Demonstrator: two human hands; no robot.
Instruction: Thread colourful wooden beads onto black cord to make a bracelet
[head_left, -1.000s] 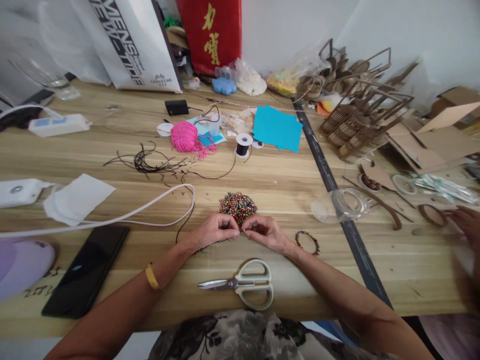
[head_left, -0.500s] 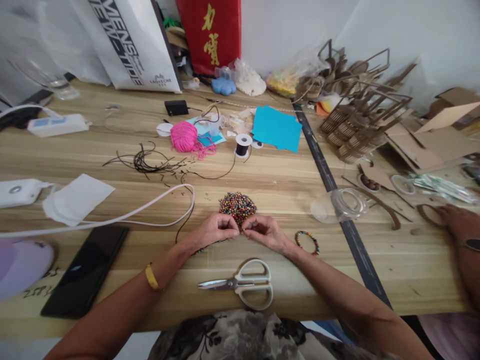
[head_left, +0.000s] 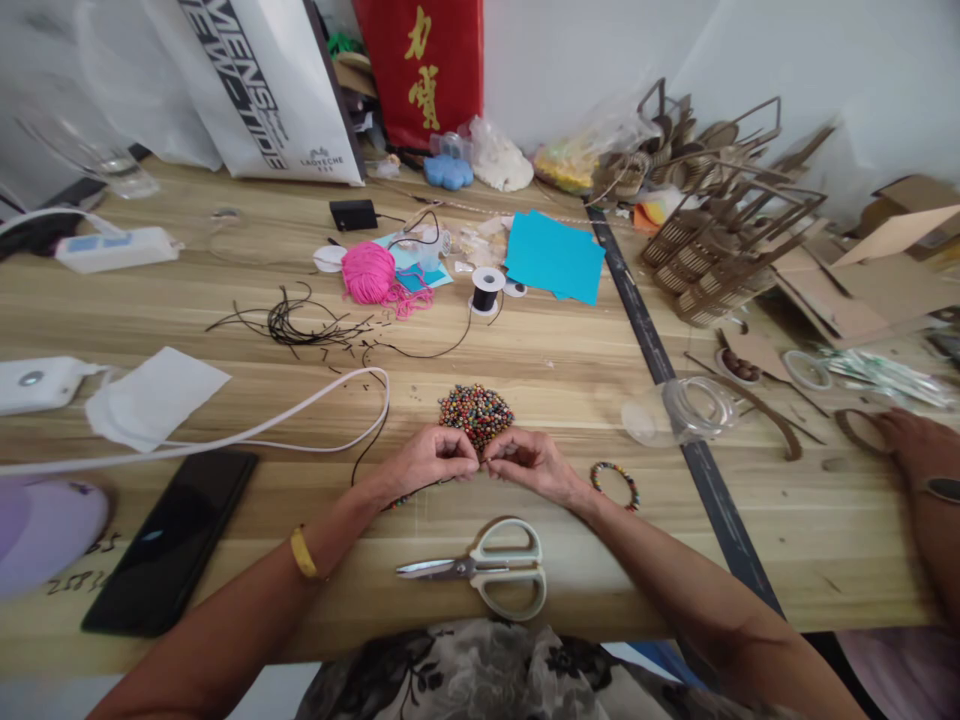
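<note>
My left hand [head_left: 439, 455] is closed in a pinch on a thin black cord [head_left: 367, 452], which runs under the wrist. A few coloured beads [head_left: 399, 502] are strung on the cord below that wrist. Fingertip to fingertip with it, my right hand [head_left: 531, 464] pinches a tiny bead, mostly hidden by the fingers. Just beyond both hands lies a heap of small multicoloured beads [head_left: 477, 408]. A finished-looking beaded bracelet [head_left: 615, 486] rests beside my right wrist. Scissors [head_left: 504, 567] with cream handles lie between my forearms, blades pointing left.
A spool of black cord [head_left: 487, 292] stands beyond the beads, near pink yarn [head_left: 368, 273] and blue sheets [head_left: 555, 256]. Left are cut black cords [head_left: 289, 322], a white cable [head_left: 330, 385] and a phone [head_left: 171, 545]. Another person's hand [head_left: 911, 445] is at the right.
Both hands stay almost in the same place, fingertips still together. The bead between them shows slightly less than before.
</note>
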